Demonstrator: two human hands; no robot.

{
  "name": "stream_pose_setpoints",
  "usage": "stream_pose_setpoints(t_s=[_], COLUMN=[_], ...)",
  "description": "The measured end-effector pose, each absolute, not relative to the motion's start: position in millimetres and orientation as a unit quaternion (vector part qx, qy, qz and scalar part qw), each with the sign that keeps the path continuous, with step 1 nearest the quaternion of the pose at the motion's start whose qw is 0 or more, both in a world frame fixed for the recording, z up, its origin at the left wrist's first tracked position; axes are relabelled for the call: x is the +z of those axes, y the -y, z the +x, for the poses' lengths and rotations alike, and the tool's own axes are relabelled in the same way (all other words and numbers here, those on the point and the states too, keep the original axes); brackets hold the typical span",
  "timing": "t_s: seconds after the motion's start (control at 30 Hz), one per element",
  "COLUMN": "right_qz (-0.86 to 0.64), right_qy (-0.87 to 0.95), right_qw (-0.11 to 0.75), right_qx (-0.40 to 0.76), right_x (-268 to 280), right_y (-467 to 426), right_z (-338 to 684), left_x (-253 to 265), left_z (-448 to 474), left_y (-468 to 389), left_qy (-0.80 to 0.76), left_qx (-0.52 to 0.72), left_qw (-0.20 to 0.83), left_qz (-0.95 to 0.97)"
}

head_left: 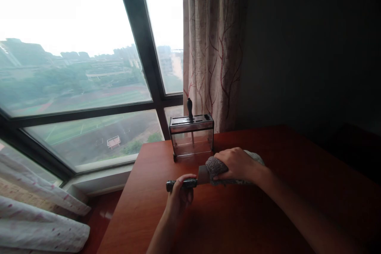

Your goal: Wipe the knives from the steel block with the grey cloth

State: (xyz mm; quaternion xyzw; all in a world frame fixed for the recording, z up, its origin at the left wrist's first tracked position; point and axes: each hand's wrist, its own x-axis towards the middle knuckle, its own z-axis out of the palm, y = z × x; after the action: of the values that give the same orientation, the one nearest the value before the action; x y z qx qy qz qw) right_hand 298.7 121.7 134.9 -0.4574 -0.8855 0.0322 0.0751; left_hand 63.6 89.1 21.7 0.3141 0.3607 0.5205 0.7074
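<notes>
A knife (204, 175) with a dark handle and a broad blade is held sideways above the table. Its handle lies in my left hand (180, 194), the fingers wrapped round it and the thumb on top. My right hand (238, 163) presses a grey fluffy cloth (215, 168) round the blade, and the rest of the blade is hidden under the cloth and hand. Behind both hands stands a clear knife block (192, 137) with a slotted top. One dark-handled tool (189, 109) stands upright in it, a thin shaft showing through the clear wall.
The reddish-brown wooden table (143, 198) reaches to the window (89, 111) on the left. A patterned curtain (214, 47) hangs behind the knife block, and another curtain (44, 222) is at lower left. The right side is very dark.
</notes>
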Motion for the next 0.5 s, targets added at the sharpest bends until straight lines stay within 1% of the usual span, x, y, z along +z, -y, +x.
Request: stream_pose_setpoints(t_s=[0.23, 0.5], right_qz=[-0.440, -0.471], right_qy=[0.893, 0.878], right_qw=[0.086, 0.065], right_qx=[0.021, 0.053], right_x=[132.9, 135.4], right_y=[-122.6, -127.4], right_z=[274.3, 307.1], left_x=[12.7, 14.3], left_z=[65.1, 59.0], left_y=[-91.2, -95.0], left_qy=[-0.350, -0.343], left_qx=[0.511, 0.526], left_qw=[0.717, 0.718], left_qz=[0.319, 0.301])
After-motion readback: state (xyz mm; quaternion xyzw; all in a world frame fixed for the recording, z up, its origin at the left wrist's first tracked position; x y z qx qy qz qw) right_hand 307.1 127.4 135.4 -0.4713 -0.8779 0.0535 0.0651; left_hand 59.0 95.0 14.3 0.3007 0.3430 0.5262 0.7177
